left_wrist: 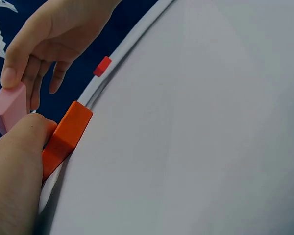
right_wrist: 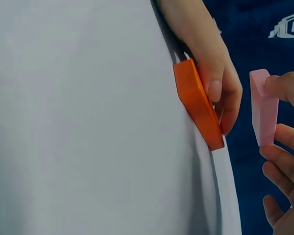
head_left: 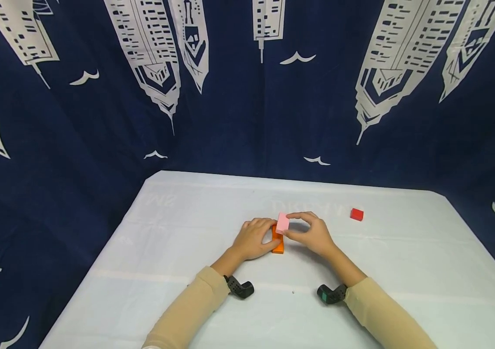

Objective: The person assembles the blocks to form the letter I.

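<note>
An orange block [head_left: 278,246] lies lengthwise on the white table, its near end pointing towards the person. The left hand [head_left: 253,239] holds it from the left, thumb along its side in the right wrist view, fingers partly hidden behind it. Between thumb and fingertips the right hand [head_left: 315,236] pinches a pink block [head_left: 282,223], which overlaps the orange block's far part in the head view. In the right wrist view a gap shows between the pink block [right_wrist: 265,110] and the orange block [right_wrist: 198,105].
A small red block [head_left: 357,214] rests on the table [head_left: 151,276] at the back right, beyond the right hand. Behind the table's far edge hangs a dark blue cloth [head_left: 239,131] with white building and bird shapes.
</note>
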`<state>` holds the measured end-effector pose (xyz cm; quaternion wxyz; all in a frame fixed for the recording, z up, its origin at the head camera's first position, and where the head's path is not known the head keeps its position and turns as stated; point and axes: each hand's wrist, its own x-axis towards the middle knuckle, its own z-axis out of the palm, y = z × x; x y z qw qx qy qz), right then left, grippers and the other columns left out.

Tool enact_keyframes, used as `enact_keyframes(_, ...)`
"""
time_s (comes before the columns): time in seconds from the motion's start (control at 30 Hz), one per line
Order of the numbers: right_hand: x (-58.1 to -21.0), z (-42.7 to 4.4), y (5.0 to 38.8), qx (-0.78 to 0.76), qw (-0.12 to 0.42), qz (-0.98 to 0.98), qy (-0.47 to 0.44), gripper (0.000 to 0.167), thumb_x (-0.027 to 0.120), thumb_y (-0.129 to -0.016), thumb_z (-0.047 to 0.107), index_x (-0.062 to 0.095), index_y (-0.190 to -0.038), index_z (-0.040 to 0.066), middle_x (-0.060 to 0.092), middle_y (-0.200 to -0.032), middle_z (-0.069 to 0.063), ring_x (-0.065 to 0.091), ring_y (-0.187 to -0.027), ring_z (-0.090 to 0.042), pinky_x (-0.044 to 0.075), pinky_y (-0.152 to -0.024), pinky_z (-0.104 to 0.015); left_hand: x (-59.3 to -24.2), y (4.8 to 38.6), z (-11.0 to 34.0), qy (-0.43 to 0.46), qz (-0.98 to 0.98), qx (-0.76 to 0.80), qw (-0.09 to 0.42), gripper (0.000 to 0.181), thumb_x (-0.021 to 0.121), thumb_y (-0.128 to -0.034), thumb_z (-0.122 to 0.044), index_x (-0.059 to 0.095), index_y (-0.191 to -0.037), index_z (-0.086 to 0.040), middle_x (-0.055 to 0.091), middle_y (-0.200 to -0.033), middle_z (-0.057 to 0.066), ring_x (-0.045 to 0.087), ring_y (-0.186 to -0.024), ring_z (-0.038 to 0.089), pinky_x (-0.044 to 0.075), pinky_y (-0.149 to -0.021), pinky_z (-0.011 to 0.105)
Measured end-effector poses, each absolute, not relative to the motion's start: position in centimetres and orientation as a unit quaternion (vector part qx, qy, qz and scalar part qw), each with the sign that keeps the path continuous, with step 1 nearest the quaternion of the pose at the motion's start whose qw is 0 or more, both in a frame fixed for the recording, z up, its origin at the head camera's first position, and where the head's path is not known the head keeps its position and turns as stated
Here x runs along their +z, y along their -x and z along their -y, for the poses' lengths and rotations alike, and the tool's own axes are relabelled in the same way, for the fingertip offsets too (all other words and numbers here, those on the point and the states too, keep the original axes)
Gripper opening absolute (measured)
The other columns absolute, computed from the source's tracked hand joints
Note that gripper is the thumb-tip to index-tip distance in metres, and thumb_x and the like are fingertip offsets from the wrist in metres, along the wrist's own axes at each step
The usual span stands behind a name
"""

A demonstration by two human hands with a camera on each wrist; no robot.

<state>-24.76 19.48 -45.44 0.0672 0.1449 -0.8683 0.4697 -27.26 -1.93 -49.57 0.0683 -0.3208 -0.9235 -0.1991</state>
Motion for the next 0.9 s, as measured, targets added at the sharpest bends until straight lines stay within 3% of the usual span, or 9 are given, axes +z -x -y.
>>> enact_keyframes(0.43, -45.5, -19.5, 22.0, 0.469, 0.094, 0.855, -0.198, 0.042, 0.086, -0.074, 0.019, 0.072, -0.113, 0.014, 0.067, -0.115, -0.004, 0.056, -0.115, -0.027, 0.041, -0.097, -0.055, -49.9, 27.3, 1.9, 0.325, 0.922, -0.197, 0.078, 0.054, 0.056, -0.0933, -0.049, 0.05, -0.139, -0.021, 0.053, -0.138, -0.005, 0.046, -0.127, 0.017, 0.037, -0.099, 0.042)
enact_keyframes(0.63, -45.7, -19.6, 20.8, 0.477, 0.093, 0.848, -0.21, 0.041, 0.086, -0.074, 0.022, 0.072, -0.113, 0.018, 0.068, -0.113, 0.002, 0.057, -0.112, -0.022, 0.041, -0.097, -0.054, -49.7, 27.2, 2.0, 0.323, 0.922, -0.198, 0.08, 0.052, 0.055, -0.0936, -0.048, 0.051, -0.139, -0.022, 0.053, -0.138, -0.005, 0.046, -0.128, 0.017, 0.036, -0.1, 0.042)
enact_keyframes(0.9, -46.4, -19.6, 19.6, 0.471, 0.11, 0.84, -0.245, 0.041, 0.087, -0.073, 0.019, 0.072, -0.111, 0.017, 0.069, -0.11, 0.005, 0.059, -0.107, -0.014, 0.046, -0.093, -0.045, -49.7, 27.1, 2.0, 0.322, 0.923, -0.198, 0.073, 0.053, 0.053, -0.0944, -0.049, 0.05, -0.14, -0.021, 0.052, -0.14, -0.003, 0.045, -0.128, 0.018, 0.036, -0.099, 0.042)
